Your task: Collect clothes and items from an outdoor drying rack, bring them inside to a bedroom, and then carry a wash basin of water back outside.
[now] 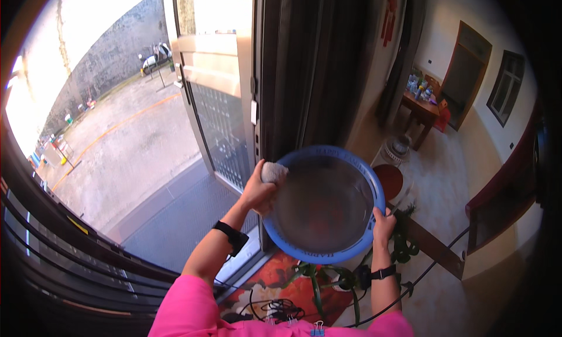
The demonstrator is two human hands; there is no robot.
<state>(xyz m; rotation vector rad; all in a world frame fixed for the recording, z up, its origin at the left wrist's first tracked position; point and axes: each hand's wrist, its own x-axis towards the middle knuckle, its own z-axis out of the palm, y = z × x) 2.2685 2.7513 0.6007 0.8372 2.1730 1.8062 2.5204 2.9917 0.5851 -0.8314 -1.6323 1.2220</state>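
Note:
Before me I hold a round blue plastic basin (380,192) with lettering around its rim. Murky water (325,201) fills part of it, and a faint reddish pattern shows at the bottom. My left hand (260,188) is at the basin's left rim and grips a balled light-grey cloth (274,173); its lower fingers are partly hidden beside the rim. On the right side, my right hand (384,226) is closed around the rim, thumb on top. Both wrists wear black bands.
An open glazed door (215,87) leads left to a concrete yard (140,161). Below the basin are a red floral mat (272,271), green-leaved plants (347,277) and coiled black cables (281,310). A round red-brown stool (388,182) and a wooden table (421,105) stand to the right.

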